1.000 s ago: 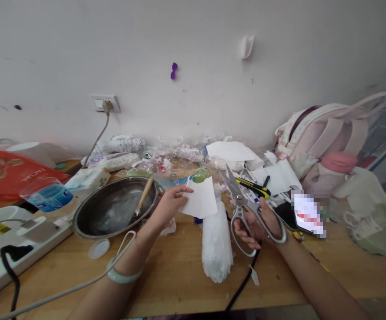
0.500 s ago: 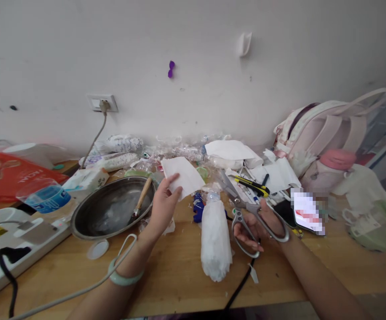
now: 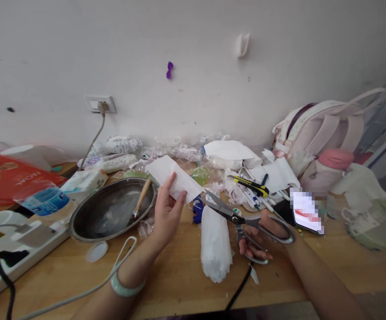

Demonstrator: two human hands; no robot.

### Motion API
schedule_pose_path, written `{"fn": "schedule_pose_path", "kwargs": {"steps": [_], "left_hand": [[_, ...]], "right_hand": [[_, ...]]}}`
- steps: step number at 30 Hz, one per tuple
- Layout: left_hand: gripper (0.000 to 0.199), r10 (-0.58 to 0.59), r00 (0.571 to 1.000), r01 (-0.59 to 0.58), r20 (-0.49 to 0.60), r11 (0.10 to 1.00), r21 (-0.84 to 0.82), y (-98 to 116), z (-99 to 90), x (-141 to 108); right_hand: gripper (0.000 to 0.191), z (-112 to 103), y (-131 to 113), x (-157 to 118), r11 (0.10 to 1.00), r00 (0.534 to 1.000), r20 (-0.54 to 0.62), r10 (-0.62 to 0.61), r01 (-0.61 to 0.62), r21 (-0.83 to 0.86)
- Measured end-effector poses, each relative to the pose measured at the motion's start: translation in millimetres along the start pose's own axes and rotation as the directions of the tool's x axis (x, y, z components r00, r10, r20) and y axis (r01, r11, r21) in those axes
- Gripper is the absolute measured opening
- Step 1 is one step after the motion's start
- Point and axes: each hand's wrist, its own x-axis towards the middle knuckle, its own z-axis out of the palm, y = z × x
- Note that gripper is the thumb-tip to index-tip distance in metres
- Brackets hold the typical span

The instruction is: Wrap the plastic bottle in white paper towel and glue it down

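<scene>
My left hand (image 3: 166,212) pinches a white sheet of paper (image 3: 176,180) between thumb and fingers, held above the table. In my right hand (image 3: 258,242) is a pair of scissors (image 3: 235,216), the fingers through its grey handle loops. The scissor blades are parted and point left, their tips close to the paper's right corner; whether they touch it I cannot tell. Below the blades a bottle wrapped in white paper (image 3: 215,246) lies on the table between my hands, its neck end partly hidden by the scissors.
Left of my left hand is a metal basin (image 3: 79,222) with a wooden-handled brush (image 3: 142,196). A yellow utility knife (image 3: 251,184), pens and a phone (image 3: 308,211) lie to the right. A power strip (image 3: 29,253) and a looped cable (image 3: 89,291) occupy the left.
The scissors have swung leftward and flatter, bringing their tips near the paper. My left hand has turned the paper so its corner points toward the blades. The wrapped bottle stays in place.
</scene>
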Motion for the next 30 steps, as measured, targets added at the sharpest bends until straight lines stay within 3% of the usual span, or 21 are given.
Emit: {"fn": "schedule_pose_path", "kwargs": {"steps": [4,7,12,18,22,30], "left_hand": [[0.053,-0.025,0.999,0.025,0.031,1.000,-0.003,-0.6,5.6,-7.6],[0.056,-0.041,0.996,0.044,0.074,0.999,-0.031,-0.2,10.7,-14.0],[0.050,-0.122,0.979,0.116,0.163,0.992,0.042,4.0,15.5,-23.3],[0.036,-0.239,0.935,0.213,0.261,0.969,0.126,8.3,17.6,-28.0],[0.041,-0.298,0.916,0.291,0.270,0.954,0.066,5.0,20.2,-26.8],[0.047,-0.343,0.896,0.365,0.283,0.931,-0.029,5.7,20.4,-22.4]], "right_hand": [[0.082,3.9,-0.4,1.4,1.000,0.992,-0.122,-0.003,0.007,0.027],[0.076,1.3,2.1,1.8,0.999,0.988,-0.151,-0.013,0.020,0.042],[0.085,-4.3,11.4,3.6,0.994,0.991,-0.096,-0.095,0.101,0.053],[0.093,-1.4,9.9,7.0,0.997,0.984,-0.163,-0.072,0.077,0.021],[0.084,2.6,1.4,7.2,0.999,0.987,-0.156,-0.050,0.052,0.012],[0.058,-3.7,9.0,7.5,0.997,0.955,-0.285,-0.081,0.079,-0.018]]}}
